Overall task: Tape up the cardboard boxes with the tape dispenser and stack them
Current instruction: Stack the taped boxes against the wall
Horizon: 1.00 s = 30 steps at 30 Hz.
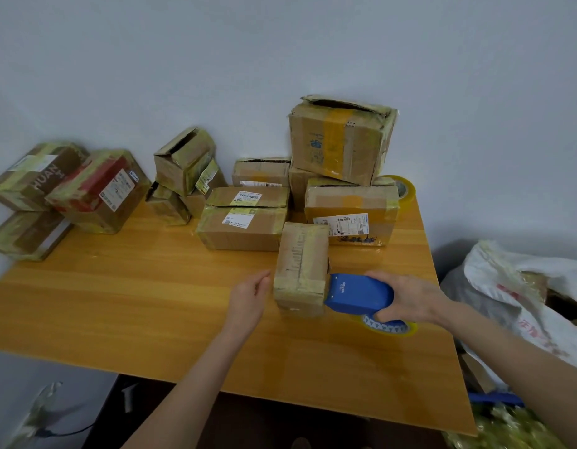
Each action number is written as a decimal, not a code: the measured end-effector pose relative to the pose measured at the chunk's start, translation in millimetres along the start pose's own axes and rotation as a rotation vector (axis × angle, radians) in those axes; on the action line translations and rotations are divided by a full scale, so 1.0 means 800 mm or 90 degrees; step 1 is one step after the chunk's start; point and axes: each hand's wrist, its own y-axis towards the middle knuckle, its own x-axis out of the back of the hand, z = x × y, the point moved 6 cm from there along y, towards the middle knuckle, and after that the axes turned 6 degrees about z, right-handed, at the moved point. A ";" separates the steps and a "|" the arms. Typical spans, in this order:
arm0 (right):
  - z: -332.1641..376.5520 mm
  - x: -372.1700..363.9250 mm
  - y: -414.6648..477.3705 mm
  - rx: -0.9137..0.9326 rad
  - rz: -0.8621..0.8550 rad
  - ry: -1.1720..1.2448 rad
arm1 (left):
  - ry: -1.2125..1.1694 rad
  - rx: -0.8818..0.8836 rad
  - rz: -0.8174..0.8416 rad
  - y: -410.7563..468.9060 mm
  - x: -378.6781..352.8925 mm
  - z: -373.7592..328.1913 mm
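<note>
**Hands partway through the taping job**

Right hand (410, 298) is curled round the blue tape dispenser (358, 294), whose front edge meets the lower right side of the small box (301, 267). Left hand (251, 299) is relaxed, its loose fingers just beside the box's left side; whether they touch it I cannot tell.

The small box stands on the bench (118, 286), near the front and right of centre. It is plain brown card, scuffed, with yellowish tape banding its edges and a seam running along its top. By the look of it, this box is being taped now and has not yet been stacked.

Behind it, most boxes already carry yellowish tape and sit in loose piles. The labelled box (352, 212) lies under a large box (342, 140) that tilts and gapes at the top, so it likely needs sealing. Another open box (183, 157) sits further left. A spare tape roll (402, 187) rests at the far right edge.
</note>
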 end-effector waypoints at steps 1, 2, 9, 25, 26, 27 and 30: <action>0.004 -0.004 0.003 0.006 0.004 0.007 | -0.012 -0.015 0.038 -0.006 -0.009 -0.012; 0.006 -0.007 0.005 0.010 0.006 0.012 | 0.001 -0.018 0.087 -0.012 -0.020 -0.021; 0.005 -0.011 0.005 0.036 -0.008 0.031 | 0.492 -0.220 0.172 -0.026 -0.053 -0.052; -0.034 -0.018 -0.038 0.007 0.001 0.067 | 0.560 -0.249 0.183 -0.022 -0.070 -0.045; -0.029 -0.018 -0.036 -0.001 0.004 0.029 | 0.559 -0.249 0.185 -0.023 -0.069 -0.046; -0.023 -0.019 -0.032 -0.008 0.007 -0.002 | 0.558 -0.249 0.182 -0.023 -0.068 -0.047; 0.002 -0.024 -0.014 -0.024 0.036 -0.048 | 0.557 -0.251 0.182 -0.025 -0.067 -0.049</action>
